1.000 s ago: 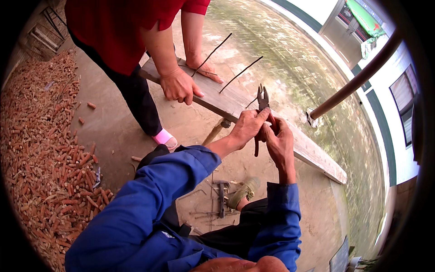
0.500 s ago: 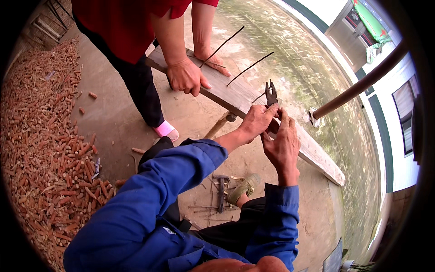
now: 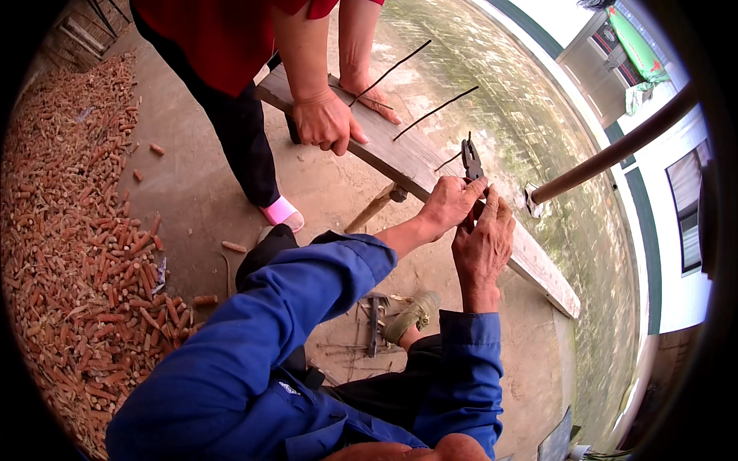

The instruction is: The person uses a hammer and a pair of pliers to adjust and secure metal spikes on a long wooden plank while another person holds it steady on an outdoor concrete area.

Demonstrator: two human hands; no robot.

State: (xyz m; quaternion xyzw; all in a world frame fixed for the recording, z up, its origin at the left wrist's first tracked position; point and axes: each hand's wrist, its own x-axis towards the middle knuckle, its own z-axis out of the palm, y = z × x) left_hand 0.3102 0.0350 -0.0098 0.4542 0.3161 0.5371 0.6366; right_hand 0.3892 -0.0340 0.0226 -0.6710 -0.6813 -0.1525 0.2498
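Both my hands are closed round a pair of dark pliers (image 3: 472, 163) above a long wooden board (image 3: 407, 170). My left hand (image 3: 448, 203) pinches near the pivot, while my right hand (image 3: 484, 244) wraps the handles, mostly hidden by the fingers. The pliers' jaws point away from me, with a thin dark tip at their end; whether they grip anything is too small to tell. A short metal rod (image 3: 449, 161) stands just left of the jaws. Farther along the board, two longer dark rods, a nearer one (image 3: 436, 113) and a farther one (image 3: 390, 72), stick up at a slant.
Another person's hands (image 3: 327, 123) press on the board's far end. Beneath it is a wooden leg (image 3: 373, 207). A hammer (image 3: 374, 326) and thin rods lie by my shoe (image 3: 413, 319). Corn cobs (image 3: 84, 284) pile up at left; a brown pole (image 3: 615, 150) slants at right.
The pliers have turned slightly and their jaws look closer together. My right fingers have shifted round the handles. The whole view has moved a little; the other person's hands still press the board.
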